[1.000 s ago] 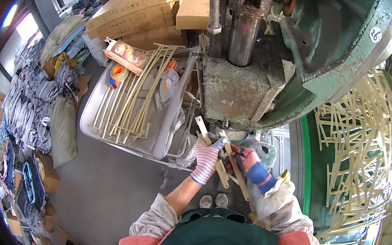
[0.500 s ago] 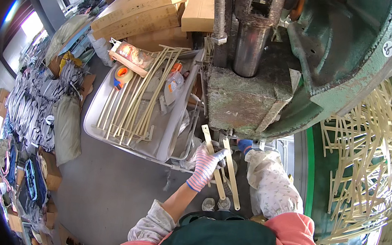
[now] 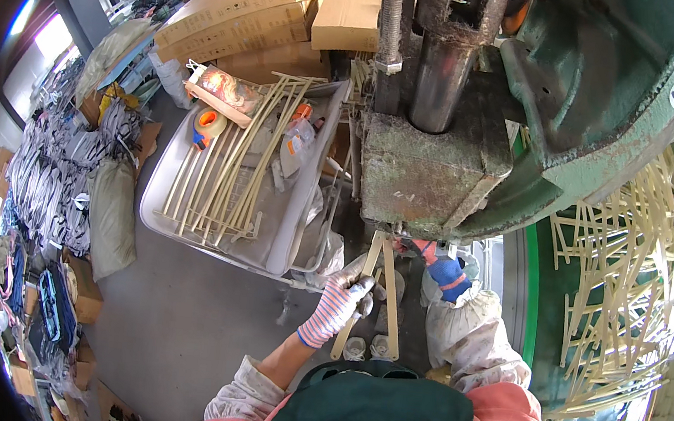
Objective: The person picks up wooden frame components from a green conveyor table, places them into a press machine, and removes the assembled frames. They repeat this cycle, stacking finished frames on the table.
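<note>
My left hand (image 3: pixel 334 310), in a pink-and-grey striped glove, is closed on a pale flat metal strip (image 3: pixel 370 262) in front of the press. A second pale strip (image 3: pixel 390 300) meets the first at the top and spreads from it below, like an upside-down V. Both have small holes near their ends. My right hand (image 3: pixel 447 278), in a blue glove with pink bands, reaches in under the press head (image 3: pixel 432 180). Its fingers are partly hidden there, and I cannot make out whether they hold anything.
A white bin (image 3: pixel 158 190) at the left holds long strips, a tape roll (image 3: pixel 210 123) and a clear bottle (image 3: pixel 299 138). Many loose strips (image 3: pixel 619 284) lie on a green surface at the right. Cartons (image 3: pixel 347 16) stand behind; bundled fabric (image 3: pixel 62 179) fills the far left.
The two strips have swung from nearly parallel to a V joined at the top. My left hand has moved slightly left and down. My right hand shows more, lower and to the right.
</note>
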A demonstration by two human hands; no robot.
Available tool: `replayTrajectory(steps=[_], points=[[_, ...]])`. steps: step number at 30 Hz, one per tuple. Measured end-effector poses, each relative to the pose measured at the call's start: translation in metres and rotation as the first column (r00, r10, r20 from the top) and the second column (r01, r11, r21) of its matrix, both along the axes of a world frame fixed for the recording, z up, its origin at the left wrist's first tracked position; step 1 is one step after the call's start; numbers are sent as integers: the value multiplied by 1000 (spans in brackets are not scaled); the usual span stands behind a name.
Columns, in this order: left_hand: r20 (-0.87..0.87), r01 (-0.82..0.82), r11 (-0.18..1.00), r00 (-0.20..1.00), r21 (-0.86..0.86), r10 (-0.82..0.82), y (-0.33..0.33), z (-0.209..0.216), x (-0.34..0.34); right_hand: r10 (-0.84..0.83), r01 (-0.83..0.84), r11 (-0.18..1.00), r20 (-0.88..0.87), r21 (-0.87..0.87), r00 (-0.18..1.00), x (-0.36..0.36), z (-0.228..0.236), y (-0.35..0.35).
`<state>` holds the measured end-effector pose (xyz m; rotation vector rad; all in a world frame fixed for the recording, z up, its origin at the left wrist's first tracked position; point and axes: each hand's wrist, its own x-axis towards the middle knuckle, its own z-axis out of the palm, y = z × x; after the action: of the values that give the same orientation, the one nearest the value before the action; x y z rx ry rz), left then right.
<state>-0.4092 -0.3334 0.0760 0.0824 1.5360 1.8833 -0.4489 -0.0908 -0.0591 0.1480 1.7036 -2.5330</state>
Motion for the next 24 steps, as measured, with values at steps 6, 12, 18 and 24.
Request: replayTrajectory(steps=[6, 12, 18, 24], points=[[-151, 40, 999, 988, -26, -44, -5, 17, -1, 103, -104, 994, 62, 15, 993, -23, -19, -21], [-184, 101, 992, 976, -81, -115, -8, 22, -11, 24, 210, 644, -294, 736, 955, -20, -72, 0], [-149, 210, 965, 961, -158, -234, -11, 26, -29, 382, 442, -469, -276, 765, 882, 5, -19, -5], [-157, 314, 943, 932, -108, -328, -15, 21, -45, 89, 344, -79, -337, 936, 937, -5, 20, -17]])
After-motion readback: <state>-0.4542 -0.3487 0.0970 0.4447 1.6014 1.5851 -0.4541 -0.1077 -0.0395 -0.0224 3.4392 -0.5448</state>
